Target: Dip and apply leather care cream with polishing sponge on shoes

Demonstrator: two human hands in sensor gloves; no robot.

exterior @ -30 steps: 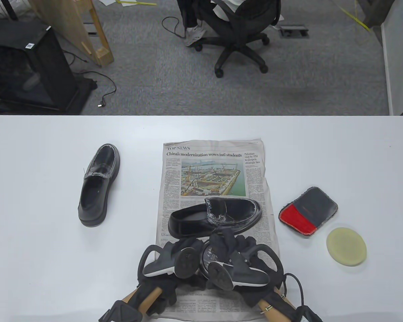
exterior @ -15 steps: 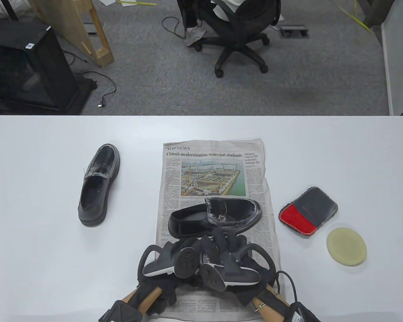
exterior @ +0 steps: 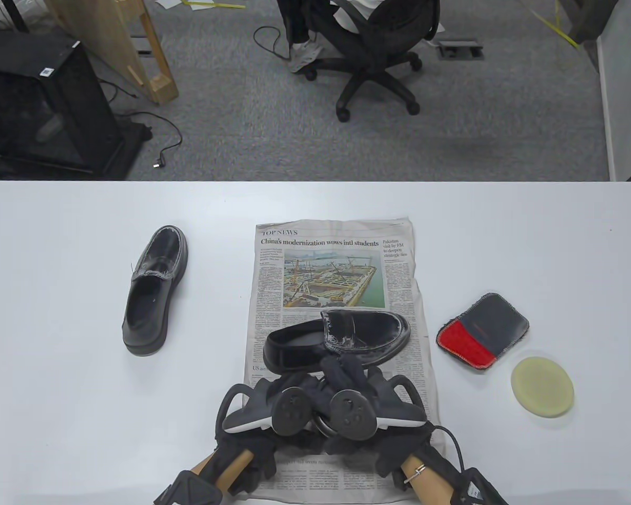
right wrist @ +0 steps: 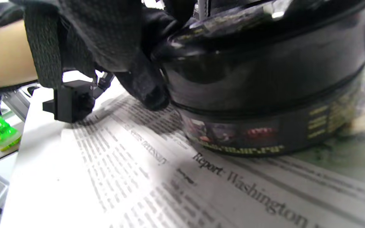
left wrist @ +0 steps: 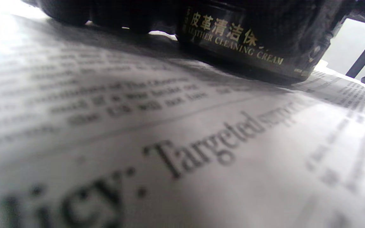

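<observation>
A: Far left of the table?
B: One black shoe, lying apart on the bare top, toe pointing away from the person.

A: Middle?
B: Newspaper spread flat. Second black shoe lies across it, toe to the right. Both gloved hands meet just in front of that shoe, trackers almost touching.

A: The cream?
B: A black jar lettered "Leather Cleaning Cream" stands on the paper between the two hands; from above they cover it almost wholly.

A: Left hand?
B: Its gloved fingers curl against the jar's side; right wrist view shows a fingertip pressed at the lid's edge. Holding the jar.

A: Right hand?
B: Over the jar's top, fingers bent down on the lid, as far as I can make out. The grip itself is mostly hidden.

A: Right side?
B: A red-and-dark cloth pad, then the pale round sponge just beside it, both well apart from the hands, untouched.
</observation>
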